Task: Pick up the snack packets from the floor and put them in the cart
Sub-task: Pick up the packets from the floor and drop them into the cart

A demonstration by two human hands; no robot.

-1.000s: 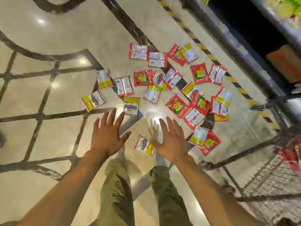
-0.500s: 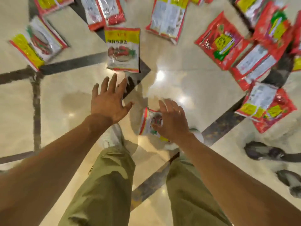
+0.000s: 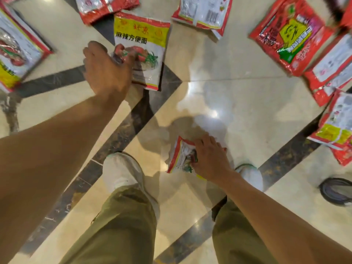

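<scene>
The left hand [image 3: 106,73] lay curled on the lower corner of a yellow-topped packet [image 3: 144,46] flat on the floor [image 3: 238,96], fingers closing on its edge. The right hand [image 3: 209,159] gripped a small packet [image 3: 182,157] near the right shoe [image 3: 251,176], its near edge lifted. The cart was out of view. More packets lay around the top and right of the view, well apart from both hands. The glossy film looked slippery, so a pinch on one corner might have let the left packet slide on the polished floor or fold and drop. Bent so low, the person could also have stepped on a packet by the shoes
</scene>
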